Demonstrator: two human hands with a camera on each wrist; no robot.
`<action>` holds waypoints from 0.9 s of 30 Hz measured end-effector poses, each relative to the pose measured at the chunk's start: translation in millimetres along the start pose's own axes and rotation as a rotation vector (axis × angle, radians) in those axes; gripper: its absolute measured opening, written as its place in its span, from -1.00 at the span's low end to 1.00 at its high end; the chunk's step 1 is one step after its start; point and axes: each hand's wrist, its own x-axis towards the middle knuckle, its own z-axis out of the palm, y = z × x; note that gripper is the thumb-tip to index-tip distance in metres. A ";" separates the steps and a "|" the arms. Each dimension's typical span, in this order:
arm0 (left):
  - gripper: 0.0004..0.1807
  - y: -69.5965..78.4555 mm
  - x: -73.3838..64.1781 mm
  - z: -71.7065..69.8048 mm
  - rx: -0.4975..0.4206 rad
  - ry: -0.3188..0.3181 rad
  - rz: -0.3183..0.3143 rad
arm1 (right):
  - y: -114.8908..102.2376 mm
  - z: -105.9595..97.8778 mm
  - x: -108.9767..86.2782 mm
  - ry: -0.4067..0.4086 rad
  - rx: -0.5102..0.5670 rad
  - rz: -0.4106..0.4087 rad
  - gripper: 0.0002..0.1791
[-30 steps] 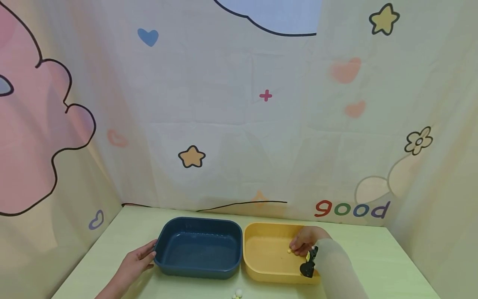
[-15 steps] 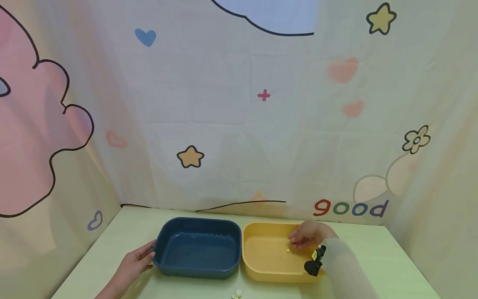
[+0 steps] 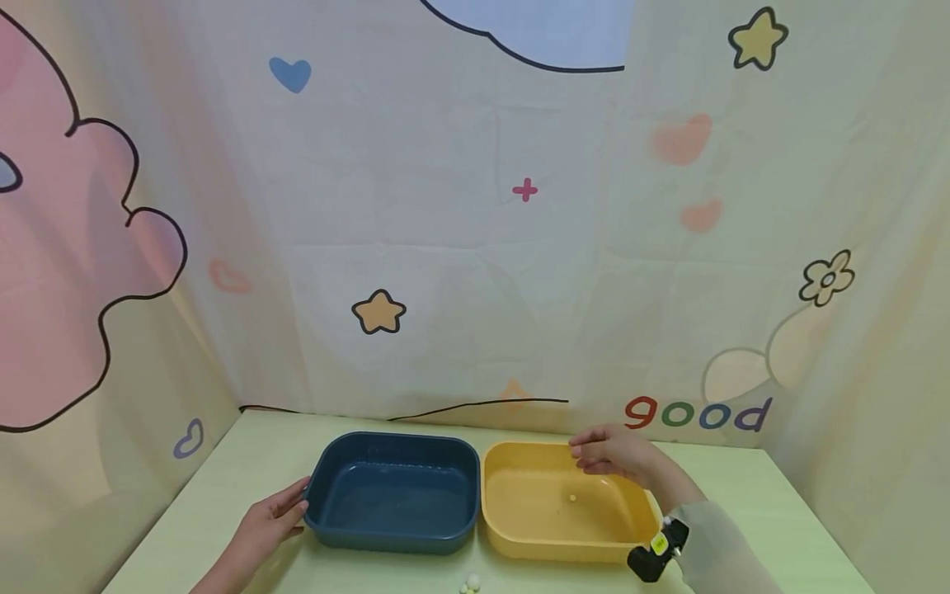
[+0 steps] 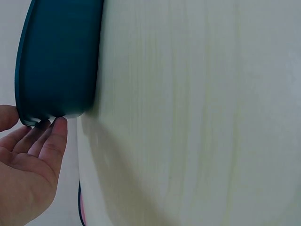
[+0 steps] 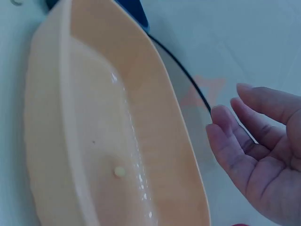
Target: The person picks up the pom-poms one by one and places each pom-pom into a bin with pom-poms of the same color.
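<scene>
Right fingers (image 5: 270, 101) have risen from yellow bin (image 3: 529, 495).

Pale greyish right sleeve (image 3: 721, 544), black wrist camera (image 3: 649, 565), yellow-green square marking (image 3: 659, 543), bare fingers (image 5: 235, 157)

A pale cloth curtain (image 3: 445, 190) is hanging behind a flat, light green worktop (image 3: 753, 487) and showing a small blue heart (image 3: 290, 74).
</scene>
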 end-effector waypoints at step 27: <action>-0.46 2.2 -2.7 -0.4 0.017 -0.010 0.012 | 18.8 82.4 -69.8 -0.109 0.198 -0.061 -0.69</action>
